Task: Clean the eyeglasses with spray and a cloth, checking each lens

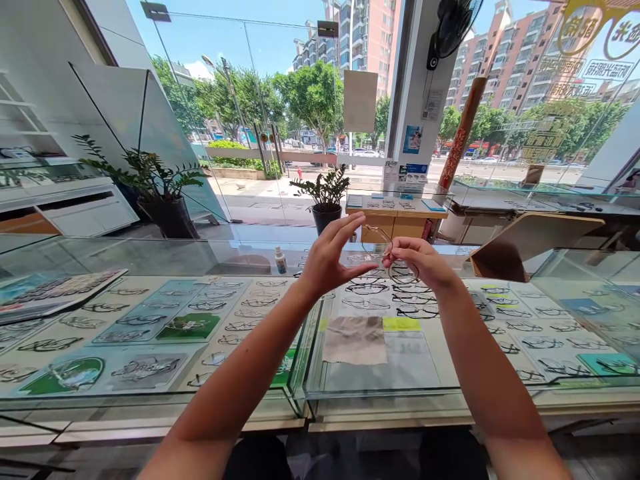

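Two bare hands reach out in front of us above a long, clear glass display counter (380,399). Our right hand (424,261) has its thumb and fingers pinched together on a pair of thin, gold-coloured wire-rimmed eyeglasses (381,232), held up in the air between our hands. Our left hand (330,259) is spread wide, thumb well apart from the raised fingers, and it faces the pair with nothing gripped; the wire is so fine that we cannot tell whether a fingertip touches it. Below our hands we see rows of dark-framed spectacles (417,312) in the counter, and nearer to us a rectangular grey-brown cloth (355,340) lies just beside a bright yellow-green strip (401,324). Beyond our left forearm, a small white bottle (281,262) stands upright. To the left, more spectacles lie in rows around a green rectangular panel (189,326). Past the counter we see a leafy green plant in a black pot (327,219), near a light-brown wooden cabinet (413,230).
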`<state>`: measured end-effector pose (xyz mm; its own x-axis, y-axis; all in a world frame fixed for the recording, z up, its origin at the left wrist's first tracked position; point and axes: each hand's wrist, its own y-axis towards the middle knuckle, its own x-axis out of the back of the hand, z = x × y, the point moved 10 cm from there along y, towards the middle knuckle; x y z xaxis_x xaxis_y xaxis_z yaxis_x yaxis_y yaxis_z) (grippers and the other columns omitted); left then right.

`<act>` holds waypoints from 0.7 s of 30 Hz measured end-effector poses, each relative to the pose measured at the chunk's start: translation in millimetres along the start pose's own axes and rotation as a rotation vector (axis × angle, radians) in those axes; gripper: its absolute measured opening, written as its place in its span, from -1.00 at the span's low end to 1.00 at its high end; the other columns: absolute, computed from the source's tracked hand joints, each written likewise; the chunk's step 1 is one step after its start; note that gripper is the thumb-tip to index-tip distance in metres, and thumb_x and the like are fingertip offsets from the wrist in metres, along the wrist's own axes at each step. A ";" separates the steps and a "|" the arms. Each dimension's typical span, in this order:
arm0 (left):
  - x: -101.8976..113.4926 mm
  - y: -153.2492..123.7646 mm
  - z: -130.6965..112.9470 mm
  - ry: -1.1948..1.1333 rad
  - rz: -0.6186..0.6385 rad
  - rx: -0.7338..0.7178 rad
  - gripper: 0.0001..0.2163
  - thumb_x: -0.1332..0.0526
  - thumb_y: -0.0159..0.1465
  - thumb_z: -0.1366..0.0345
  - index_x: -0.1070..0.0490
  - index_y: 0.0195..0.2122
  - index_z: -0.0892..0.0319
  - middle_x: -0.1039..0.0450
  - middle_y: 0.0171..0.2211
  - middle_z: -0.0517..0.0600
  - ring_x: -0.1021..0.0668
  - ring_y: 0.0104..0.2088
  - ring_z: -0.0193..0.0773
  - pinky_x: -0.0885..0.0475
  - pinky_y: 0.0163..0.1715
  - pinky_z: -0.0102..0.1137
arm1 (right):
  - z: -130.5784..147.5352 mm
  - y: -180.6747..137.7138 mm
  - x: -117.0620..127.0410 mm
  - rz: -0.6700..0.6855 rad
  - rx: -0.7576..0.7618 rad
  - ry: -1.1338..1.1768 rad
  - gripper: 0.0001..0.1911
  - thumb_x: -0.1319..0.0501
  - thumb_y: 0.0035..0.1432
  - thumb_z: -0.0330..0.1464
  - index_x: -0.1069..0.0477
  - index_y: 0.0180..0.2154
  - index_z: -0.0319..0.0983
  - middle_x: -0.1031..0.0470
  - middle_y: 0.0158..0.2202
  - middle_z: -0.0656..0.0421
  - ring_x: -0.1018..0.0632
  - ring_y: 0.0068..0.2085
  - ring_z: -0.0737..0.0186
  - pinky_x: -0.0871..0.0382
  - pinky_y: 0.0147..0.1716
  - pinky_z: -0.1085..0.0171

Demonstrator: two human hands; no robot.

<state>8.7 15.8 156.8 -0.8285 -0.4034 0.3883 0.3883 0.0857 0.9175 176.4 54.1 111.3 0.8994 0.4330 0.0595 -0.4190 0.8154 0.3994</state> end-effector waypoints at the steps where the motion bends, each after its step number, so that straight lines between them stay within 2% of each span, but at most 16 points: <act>1: 3.6 9.3 -0.9 0.009 -0.020 -0.018 -0.23 -0.50 0.23 -0.01 -0.26 0.38 0.08 -0.53 0.20 0.22 -0.60 0.18 0.01 -0.55 0.17 -0.08 | 13.1 3.5 -1.8 0.028 0.015 -0.036 -0.79 -0.39 0.25 -0.21 -0.55 -0.36 -0.19 -0.62 -0.34 0.19 -0.60 -0.23 0.22 -0.42 -0.04 0.18; 4: 17.3 31.2 -3.0 0.048 -0.132 -0.042 -0.33 -0.50 0.22 0.00 -0.36 0.29 0.08 -0.61 0.06 0.14 -0.66 0.03 -0.07 -0.60 0.05 -0.15 | 50.6 13.5 -3.9 0.061 0.056 -0.110 -0.81 -0.36 0.26 -0.23 -0.54 -0.36 -0.17 -0.61 -0.36 0.20 -0.59 -0.26 0.22 -0.45 -0.05 0.14; 7: 28.0 45.8 -5.5 0.051 -0.196 -0.055 -0.34 -0.50 0.21 -0.03 -0.40 0.27 0.08 -0.60 0.11 0.15 -0.65 0.09 -0.03 -0.58 0.10 -0.11 | 80.4 20.2 -9.7 0.109 0.077 -0.201 -0.82 -0.35 0.26 -0.23 -0.54 -0.36 -0.17 -0.60 -0.37 0.19 -0.59 -0.26 0.21 -0.47 -0.04 0.11; 10: 38.5 55.2 -8.0 0.046 -0.241 -0.081 -0.37 -0.51 0.19 -0.05 -0.44 0.21 0.07 -0.64 0.05 0.11 -0.66 0.07 -0.02 -0.58 0.12 -0.09 | 105.5 21.6 -16.2 0.133 0.141 -0.335 -0.76 -0.32 0.30 -0.16 -0.52 -0.35 -0.17 -0.59 -0.33 0.17 -0.59 -0.24 0.18 -0.49 -0.04 0.08; 11: 42.7 57.1 -7.0 0.058 -0.266 -0.078 -0.38 -0.51 0.18 -0.05 -0.45 0.19 0.06 -0.65 0.03 0.09 -0.67 0.05 -0.03 -0.58 0.11 -0.08 | 115.3 20.6 -15.7 0.091 0.200 -0.415 -0.74 -0.30 0.32 -0.13 -0.53 -0.32 -0.16 -0.60 -0.29 0.15 -0.60 -0.18 0.16 -0.48 0.01 0.06; 12: 47.0 58.2 -4.9 0.079 -0.297 -0.064 -0.38 -0.52 0.17 -0.06 -0.46 0.18 0.06 -0.66 0.01 0.08 -0.67 0.04 -0.02 -0.58 0.11 -0.08 | 128.6 17.7 -12.0 -0.006 0.300 -0.497 -0.73 -0.27 0.35 -0.09 -0.54 -0.26 -0.15 -0.61 -0.22 0.14 -0.60 -0.11 0.13 -0.46 0.07 0.04; 14: 56.1 58.2 0.8 0.125 -0.369 -0.023 -0.39 -0.53 0.15 -0.07 -0.47 0.15 0.05 -0.66 0.00 0.07 -0.67 0.03 -0.02 -0.58 0.11 -0.07 | 157.1 -0.3 -1.4 -0.317 0.561 -0.633 -0.72 -0.24 0.37 -0.06 -0.52 -0.11 -0.10 -0.59 -0.05 0.11 -0.56 0.07 0.07 -0.38 0.21 -0.01; 16: 65.2 54.9 4.3 0.153 -0.451 0.004 -0.40 -0.54 0.14 -0.05 -0.47 0.14 0.05 -0.66 -0.01 0.05 -0.67 0.02 -0.03 -0.59 0.10 -0.08 | 166.9 -22.0 -0.7 -0.559 0.733 -0.713 -0.67 -0.21 0.37 -0.04 -0.47 0.00 -0.08 -0.53 0.06 0.08 -0.51 0.19 0.02 -0.33 0.28 -0.07; 18: 73.7 49.7 6.2 0.166 -0.524 0.033 -0.40 -0.54 0.16 -0.02 -0.45 0.16 0.05 -0.65 0.00 0.05 -0.67 0.01 -0.05 -0.60 0.06 -0.11 | 161.0 -30.7 -9.4 -0.630 0.790 -0.760 -0.58 -0.25 0.33 -0.03 -0.41 0.10 -0.08 -0.49 0.11 0.06 -0.51 0.20 -0.02 -0.36 0.26 -0.09; 21: 83.3 42.7 9.6 0.183 -0.584 0.116 -0.41 -0.51 0.20 0.01 -0.42 0.19 0.05 -0.62 0.03 0.06 -0.66 0.03 -0.06 -0.62 -0.01 -0.14 | 148.8 -31.1 -23.9 -0.632 0.804 -0.833 -0.33 -0.40 0.18 -0.03 -0.32 0.23 -0.08 -0.46 0.18 0.03 -0.51 0.21 -0.08 -0.38 0.27 -0.12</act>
<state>-47.6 -5.4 229.1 -0.8044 -0.5622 -0.1917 -0.1630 -0.1015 0.9814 186.5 -38.8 233.5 0.8395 -0.5360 0.0894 0.0293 0.2089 0.9775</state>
